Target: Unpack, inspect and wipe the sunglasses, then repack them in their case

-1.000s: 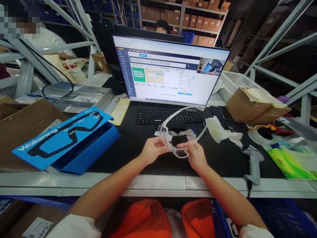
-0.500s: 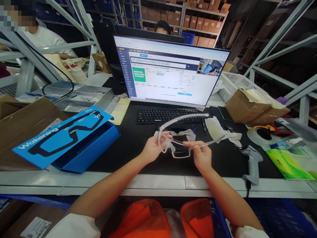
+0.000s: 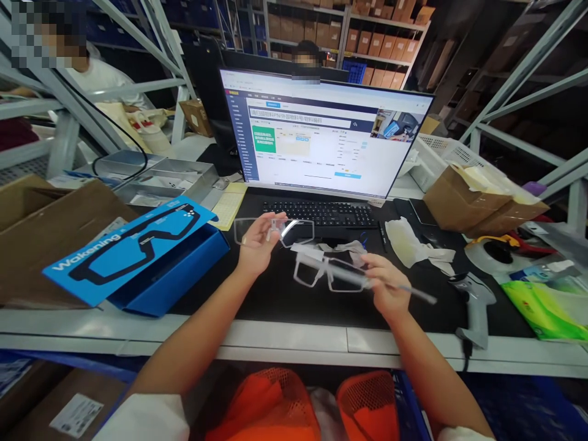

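My left hand (image 3: 257, 245) is raised over the black mat and pinches a clear lens piece (image 3: 294, 231) shaped like a pair of lenses, held in front of the keyboard (image 3: 321, 214). My right hand (image 3: 387, 283) grips a clear glasses frame (image 3: 326, 272) by one temple arm, its front pointing left. The two clear parts are apart from each other. An open blue box (image 3: 151, 266) with a glasses outline on its lid lies to the left.
A monitor (image 3: 321, 131) stands behind the keyboard. A barcode scanner (image 3: 473, 300), crumpled white tissue (image 3: 408, 245), a tape roll (image 3: 491, 251) and cardboard boxes (image 3: 468, 196) lie to the right. Metal trays (image 3: 165, 180) and brown cardboard (image 3: 50, 233) lie to the left. Other people sit at the back.
The clear piece held in both hands has come apart: my left hand lifted the lens piece up and left, my right hand keeps the frame. The view shifted slightly left.
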{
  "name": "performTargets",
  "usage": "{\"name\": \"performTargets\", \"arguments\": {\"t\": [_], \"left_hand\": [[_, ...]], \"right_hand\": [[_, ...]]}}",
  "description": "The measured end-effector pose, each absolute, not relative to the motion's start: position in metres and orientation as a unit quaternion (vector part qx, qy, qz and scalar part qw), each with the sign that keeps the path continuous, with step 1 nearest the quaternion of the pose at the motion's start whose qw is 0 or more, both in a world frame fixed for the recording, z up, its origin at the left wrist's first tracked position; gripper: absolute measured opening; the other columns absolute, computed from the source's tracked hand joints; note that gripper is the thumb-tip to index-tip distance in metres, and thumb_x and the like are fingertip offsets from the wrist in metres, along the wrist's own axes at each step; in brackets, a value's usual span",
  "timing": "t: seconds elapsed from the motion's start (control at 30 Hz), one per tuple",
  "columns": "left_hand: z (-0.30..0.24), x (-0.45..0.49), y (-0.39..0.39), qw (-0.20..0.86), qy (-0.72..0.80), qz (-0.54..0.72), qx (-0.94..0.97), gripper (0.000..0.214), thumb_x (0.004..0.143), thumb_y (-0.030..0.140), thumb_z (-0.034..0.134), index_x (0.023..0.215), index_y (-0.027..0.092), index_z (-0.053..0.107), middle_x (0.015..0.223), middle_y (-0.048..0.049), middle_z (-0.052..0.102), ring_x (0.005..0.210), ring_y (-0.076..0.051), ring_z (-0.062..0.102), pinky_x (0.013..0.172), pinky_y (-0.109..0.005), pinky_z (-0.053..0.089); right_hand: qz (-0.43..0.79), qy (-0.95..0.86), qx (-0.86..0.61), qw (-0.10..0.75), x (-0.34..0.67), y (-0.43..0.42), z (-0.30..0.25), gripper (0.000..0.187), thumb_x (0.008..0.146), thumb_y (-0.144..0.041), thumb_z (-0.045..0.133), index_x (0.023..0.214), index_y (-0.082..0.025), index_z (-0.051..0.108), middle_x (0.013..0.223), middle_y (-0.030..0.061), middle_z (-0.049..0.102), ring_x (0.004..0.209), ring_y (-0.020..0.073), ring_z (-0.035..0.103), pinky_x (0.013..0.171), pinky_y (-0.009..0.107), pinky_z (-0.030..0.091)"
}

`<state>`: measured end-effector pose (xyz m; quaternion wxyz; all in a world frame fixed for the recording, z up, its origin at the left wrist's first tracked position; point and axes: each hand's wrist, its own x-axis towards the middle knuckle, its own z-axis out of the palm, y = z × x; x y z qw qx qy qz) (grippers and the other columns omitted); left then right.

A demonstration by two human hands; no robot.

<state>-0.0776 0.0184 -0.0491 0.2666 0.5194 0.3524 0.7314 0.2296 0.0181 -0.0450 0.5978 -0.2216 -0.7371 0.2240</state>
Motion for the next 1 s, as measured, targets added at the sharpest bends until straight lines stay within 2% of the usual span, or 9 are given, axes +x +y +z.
{"name": "performTargets", "arguments": {"t": [0.07, 0.13, 0.23, 0.4, 0.57, 0.7, 0.8, 0.9, 1.0], "left_hand": [[-0.050, -0.087, 0.022, 0.258, 0.354, 0.727, 0.528, 0.042, 0.085, 0.038, 0.074, 0.122, 0.023, 0.062, 0.125, -0.0126, 0.071, 0.113, -0.023, 0.070, 0.104, -0.041, 0.052], [-0.051, -0.093, 0.025, 0.248, 0.359, 0.718, 0.541, 0.041, 0.087, 0.038, 0.072, 0.124, 0.023, 0.061, 0.126, -0.0130, 0.070, 0.114, -0.023, 0.069, 0.103, -0.040, 0.052], [-0.055, -0.097, 0.027, 0.212, 0.370, 0.700, 0.573, 0.040, 0.089, 0.036, 0.069, 0.126, 0.022, 0.060, 0.129, -0.0138, 0.068, 0.118, -0.023, 0.067, 0.105, -0.039, 0.051], [-0.055, -0.096, 0.022, 0.117, 0.414, 0.637, 0.640, 0.039, 0.092, 0.033, 0.065, 0.128, 0.019, 0.061, 0.131, -0.0148, 0.067, 0.123, -0.024, 0.064, 0.109, -0.039, 0.048], [-0.053, -0.094, 0.018, 0.076, 0.459, 0.594, 0.657, 0.040, 0.092, 0.035, 0.064, 0.127, 0.016, 0.062, 0.129, -0.0147, 0.068, 0.121, -0.024, 0.065, 0.107, -0.039, 0.051], [-0.058, -0.098, 0.021, 0.072, 0.498, 0.593, 0.629, 0.042, 0.091, 0.037, 0.064, 0.127, 0.017, 0.062, 0.130, -0.0136, 0.067, 0.120, -0.024, 0.065, 0.106, -0.040, 0.051], [-0.060, -0.100, 0.025, 0.064, 0.511, 0.590, 0.622, 0.041, 0.091, 0.036, 0.064, 0.128, 0.018, 0.062, 0.130, -0.0124, 0.067, 0.119, -0.024, 0.065, 0.106, -0.040, 0.051], [-0.060, -0.100, 0.026, 0.062, 0.529, 0.589, 0.608, 0.040, 0.091, 0.035, 0.063, 0.127, 0.018, 0.062, 0.129, -0.0117, 0.068, 0.117, -0.025, 0.067, 0.101, -0.039, 0.053], [-0.060, -0.098, 0.027, 0.056, 0.537, 0.590, 0.600, 0.041, 0.090, 0.035, 0.064, 0.127, 0.018, 0.062, 0.127, -0.0113, 0.069, 0.114, -0.025, 0.068, 0.098, -0.039, 0.054]], "right_hand": [[0.178, -0.782, -0.212, 0.559, 0.224, 0.011, -0.044, 0.021, 0.092, -0.041, 0.065, 0.089, -0.023, 0.076, 0.091, 0.0086, 0.069, 0.081, 0.0214, 0.067, 0.066, 0.036, 0.056], [0.166, -0.816, -0.176, 0.525, 0.216, 0.007, -0.045, 0.018, 0.093, -0.036, 0.064, 0.094, -0.022, 0.075, 0.075, 0.0047, 0.065, 0.066, 0.0170, 0.062, 0.057, 0.031, 0.051], [0.157, -0.846, -0.137, 0.490, 0.206, 0.005, -0.050, 0.012, 0.095, -0.028, 0.063, 0.098, -0.020, 0.072, 0.066, 0.0020, 0.067, 0.058, 0.0143, 0.062, 0.054, 0.027, 0.050], [0.128, -0.872, -0.134, 0.453, 0.194, 0.012, -0.069, 0.009, 0.094, -0.024, 0.065, 0.098, -0.018, 0.070, 0.082, 0.0057, 0.077, 0.072, 0.0154, 0.074, 0.069, 0.026, 0.059], [0.061, -0.908, -0.133, 0.392, 0.191, 0.021, -0.093, 0.017, 0.097, -0.021, 0.059, 0.109, -0.017, 0.070, 0.097, 0.0094, 0.079, 0.090, 0.0185, 0.076, 0.079, 0.029, 0.062], [0.023, -0.942, -0.133, 0.306, 0.190, 0.029, -0.103, 0.031, 0.101, -0.013, 0.045, 0.124, -0.013, 0.065, 0.123, 0.0136, 0.072, 0.121, 0.0211, 0.065, 0.100, 0.034, 0.056], [0.016, -0.962, -0.160, 0.222, 0.189, 0.034, -0.101, 0.038, 0.102, -0.012, 0.039, 0.133, -0.012, 0.060, 0.133, 0.0125, 0.066, 0.133, 0.0213, 0.055, 0.107, 0.036, 0.050], [-0.002, -0.971, -0.174, 0.161, 0.193, 0.031, -0.092, 0.042, 0.101, -0.011, 0.039, 0.140, -0.013, 0.055, 0.137, 0.0143, 0.063, 0.131, 0.0223, 0.056, 0.104, 0.036, 0.051], [-0.020, -0.967, -0.186, 0.170, 0.217, 0.025, -0.075, 0.046, 0.097, -0.007, 0.043, 0.141, -0.015, 0.055, 0.120, 0.0130, 0.071, 0.107, 0.0200, 0.068, 0.091, 0.033, 0.055]]}}
